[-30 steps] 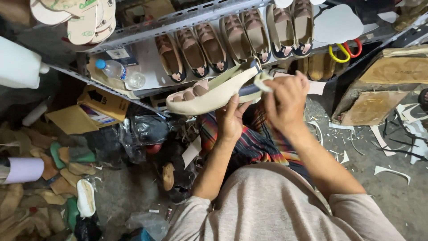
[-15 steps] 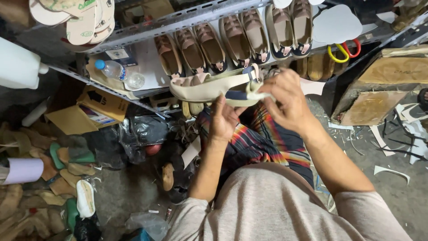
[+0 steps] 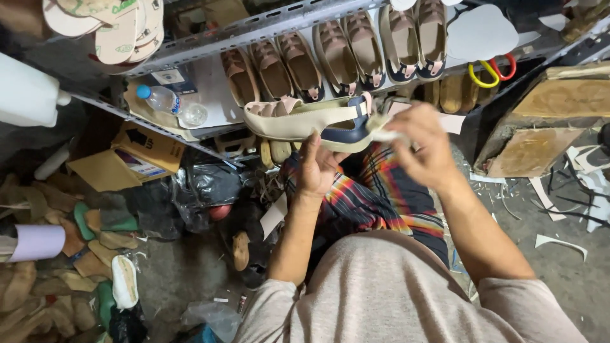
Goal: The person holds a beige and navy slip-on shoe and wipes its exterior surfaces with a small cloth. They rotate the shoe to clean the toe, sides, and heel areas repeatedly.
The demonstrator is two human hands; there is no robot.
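At the far left we see a heap of cut soles (image 3: 95,254) and scraps on the floor (image 3: 178,279), dropped where they are within arm's reach rather than stacked. Above them a metal shelf (image 3: 210,35) carries a plastic water bottle (image 3: 162,98) lying on its side and, further along, a row of finished sandals (image 3: 337,54) set sole-down, side by side, so each pair is easy to see and lift.

Our left hand (image 3: 318,165) comes up from below, fingers curled round the underside of the beige sandal (image 3: 305,121), closed on it and bearing its weight so it stays level just in front of the shelf. The sandal is in the air above our lap, its dark blue heel band turned toward the right.

Our right hand (image 3: 422,146) meets it at that heel end, fingers pinched shut on a pale strip or cloth (image 3: 387,133) pressed against the band; we cannot tell which it is. Beyond, yellow and red scissors (image 3: 489,70) hang near a wooden block (image 3: 546,121).
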